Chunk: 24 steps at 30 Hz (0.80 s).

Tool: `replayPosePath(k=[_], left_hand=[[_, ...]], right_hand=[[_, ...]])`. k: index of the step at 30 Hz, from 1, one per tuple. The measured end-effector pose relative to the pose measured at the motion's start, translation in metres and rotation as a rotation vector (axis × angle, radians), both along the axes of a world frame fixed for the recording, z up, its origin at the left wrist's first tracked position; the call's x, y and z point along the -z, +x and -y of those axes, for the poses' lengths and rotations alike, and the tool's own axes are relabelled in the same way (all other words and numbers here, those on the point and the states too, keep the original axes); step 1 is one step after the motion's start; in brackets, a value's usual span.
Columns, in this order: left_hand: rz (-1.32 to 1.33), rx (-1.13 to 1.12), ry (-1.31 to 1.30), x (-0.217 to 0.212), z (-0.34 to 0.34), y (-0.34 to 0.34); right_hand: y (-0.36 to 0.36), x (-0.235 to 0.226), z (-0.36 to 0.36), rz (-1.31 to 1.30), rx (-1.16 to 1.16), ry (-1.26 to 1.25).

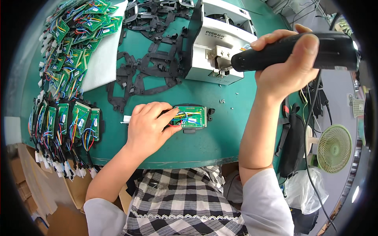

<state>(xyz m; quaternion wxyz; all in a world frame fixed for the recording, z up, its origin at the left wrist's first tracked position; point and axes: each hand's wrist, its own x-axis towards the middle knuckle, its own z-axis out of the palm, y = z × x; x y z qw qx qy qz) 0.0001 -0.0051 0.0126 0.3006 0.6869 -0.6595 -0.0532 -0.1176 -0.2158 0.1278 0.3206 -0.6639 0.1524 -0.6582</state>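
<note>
My right hand [289,65] is wrapped round a black electric screwdriver [334,51], held nearly level. Its tip end is at the metal pick-up point on the front of a white screw feeder [220,37]; the bit itself is hard to see there. On the table my left hand [149,122] holds the left end of a green circuit board [197,115], thumb and fingers closed around its blue, yellow and red wires. The board lies on a black plastic bracket [211,112], which shows past its edges. A white connector [126,119] sticks out left of this hand.
Wired boards [80,118] stand in a row at the left, with a heap of more boards [67,59] behind on white foam [102,65]. Black plastic frames [151,67] lie left of the feeder. Loose screws [222,101] are before it. A green fan [334,148] stands right.
</note>
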Motion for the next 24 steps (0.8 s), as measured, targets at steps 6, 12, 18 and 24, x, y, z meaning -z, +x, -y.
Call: replayPosePath(k=[6, 12, 18, 24], left_hand=[[0.020, -0.013, 0.012, 0.000, -0.002, 0.000], [0.034, -0.005, -0.028, 0.007, -0.003, -0.001], [0.067, -0.017, -0.032, 0.006, -0.004, -0.002], [0.060, -0.018, -0.049, 0.009, -0.004, 0.000]], right_hand=[[0.006, 0.007, -0.013, -0.064, -0.084, 0.049], [0.019, 0.026, -0.059, -0.142, -0.304, 0.305], [0.042, 0.044, -0.070, -0.104, -0.448, 0.280], [0.047, 0.053, -0.072, -0.153, -0.413, 0.217]])
